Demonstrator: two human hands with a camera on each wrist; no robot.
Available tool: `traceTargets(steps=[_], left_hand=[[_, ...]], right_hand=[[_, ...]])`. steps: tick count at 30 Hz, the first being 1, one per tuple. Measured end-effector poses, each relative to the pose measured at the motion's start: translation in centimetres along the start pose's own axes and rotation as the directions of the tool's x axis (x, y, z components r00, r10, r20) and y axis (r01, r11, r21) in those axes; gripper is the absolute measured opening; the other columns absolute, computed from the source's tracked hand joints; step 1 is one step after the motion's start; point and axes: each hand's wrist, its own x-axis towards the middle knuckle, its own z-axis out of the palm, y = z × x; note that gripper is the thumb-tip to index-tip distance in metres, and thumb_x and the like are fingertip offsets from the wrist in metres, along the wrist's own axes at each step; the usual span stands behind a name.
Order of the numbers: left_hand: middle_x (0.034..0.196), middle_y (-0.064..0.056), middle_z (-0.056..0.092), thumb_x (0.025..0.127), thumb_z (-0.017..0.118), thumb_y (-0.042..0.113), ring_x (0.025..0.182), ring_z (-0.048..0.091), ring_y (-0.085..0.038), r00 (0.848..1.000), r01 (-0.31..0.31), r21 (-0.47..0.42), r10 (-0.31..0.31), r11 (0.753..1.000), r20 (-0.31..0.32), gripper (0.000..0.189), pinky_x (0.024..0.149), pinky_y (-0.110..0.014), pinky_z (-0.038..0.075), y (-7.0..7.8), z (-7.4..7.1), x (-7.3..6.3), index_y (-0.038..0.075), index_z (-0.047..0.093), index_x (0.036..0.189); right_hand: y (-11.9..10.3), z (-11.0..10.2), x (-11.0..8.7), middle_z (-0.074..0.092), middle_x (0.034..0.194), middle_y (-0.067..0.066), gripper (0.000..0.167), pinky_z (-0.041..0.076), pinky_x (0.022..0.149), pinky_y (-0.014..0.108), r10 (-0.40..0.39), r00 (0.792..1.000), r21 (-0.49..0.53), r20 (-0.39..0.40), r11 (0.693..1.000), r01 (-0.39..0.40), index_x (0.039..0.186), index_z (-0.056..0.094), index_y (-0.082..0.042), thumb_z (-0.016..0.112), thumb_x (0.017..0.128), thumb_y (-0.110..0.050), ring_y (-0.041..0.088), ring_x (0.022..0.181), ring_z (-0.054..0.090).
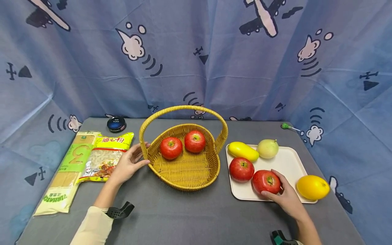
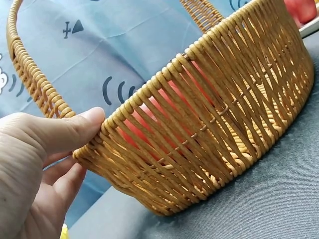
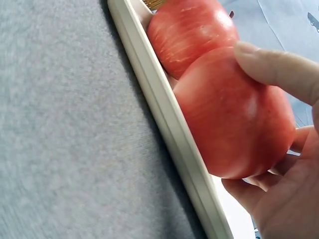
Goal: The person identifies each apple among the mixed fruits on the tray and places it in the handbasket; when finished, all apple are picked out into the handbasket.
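My left hand (image 1: 127, 165) pinches the left rim of a wicker basket (image 1: 187, 183) near the foot of its arched handle. In the left wrist view the thumb lies over the basket's rim (image 2: 164, 74), with the fingers beneath. Two red apples (image 1: 170, 148) sit inside at the back. On the right, my right hand (image 1: 286, 194) grips a red apple (image 1: 265, 182) at the near edge of a white tray (image 1: 294, 163). The right wrist view shows thumb and fingers around that apple (image 3: 234, 119), which touches another red apple (image 3: 192, 35) in the tray.
The tray also bears a yellow oblong fruit (image 1: 243, 151), a pale green round fruit (image 1: 267, 148) and a yellow fruit (image 1: 312, 187) at its right edge. Left of the basket lie a pasta bag (image 1: 107, 156), a noodle pack (image 1: 68, 170) and a tuna tin (image 1: 116, 124).
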Motion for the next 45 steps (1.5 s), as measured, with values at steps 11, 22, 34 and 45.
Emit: traceTargets(steps=[11, 22, 34, 45], left_hand=[[0.138, -0.027, 0.046, 0.082, 0.069, -0.002, 0.127, 0.047, -0.006, 1.000, 0.013, 0.002, -0.013, 1.000, 0.008, 0.060, 0.102, -0.010, 0.038, -0.2, -0.2, -0.2, -0.004, 0.042, 0.136], [0.139, -0.024, 0.046, 0.083, 0.070, 0.000, 0.131, 0.044, -0.021, 1.000, 0.026, 0.005, -0.026, 1.000, 0.002, 0.061, 0.103, -0.011, 0.038, -0.4, -0.1, -0.2, -0.006, 0.041, 0.136], [0.139, -0.022, 0.047, 0.083, 0.070, 0.002, 0.132, 0.043, -0.021, 1.000, 0.031, 0.008, -0.031, 0.999, 0.002, 0.061, 0.104, -0.010, 0.037, -0.3, -0.3, 0.2, -0.003, 0.042, 0.137], [0.139, -0.024, 0.046, 0.082, 0.070, 0.001, 0.132, 0.039, -0.036, 1.000, 0.028, 0.004, -0.028, 1.000, -0.004, 0.062, 0.103, -0.010, 0.037, -0.1, -0.1, 0.0, -0.004, 0.042, 0.137]], right_hand=[[-2.3, -0.8, -1.2, 0.036, 0.138, 0.003, 0.080, 0.046, 0.077, 0.004, -0.080, 0.990, 0.050, -0.120, 0.995, 0.086, 0.147, 0.025, -0.006, 0.073, 0.084, -0.013, -0.005, 0.104, 0.039], [-7.7, 0.6, -1.4, 0.044, 0.133, -0.016, 0.081, 0.044, 0.088, 0.004, -0.387, 0.916, 0.142, -0.105, 0.906, 0.399, 0.142, 0.036, -0.001, 0.074, 0.072, 0.011, 0.000, 0.114, 0.044], [-13.3, 5.5, 0.8, 0.045, 0.141, 0.007, 0.083, 0.051, 0.090, 0.017, -0.521, 0.852, 0.324, 0.053, 0.816, 0.479, 0.141, 0.039, -0.008, 0.080, 0.069, 0.005, 0.004, 0.118, 0.049], [-16.7, 11.4, 3.8, 0.053, 0.130, 0.002, 0.078, 0.052, 0.092, 0.029, -0.527, 0.841, 0.287, 0.127, 0.831, 0.477, 0.136, 0.045, -0.021, 0.085, 0.070, -0.017, 0.017, 0.110, 0.056]])
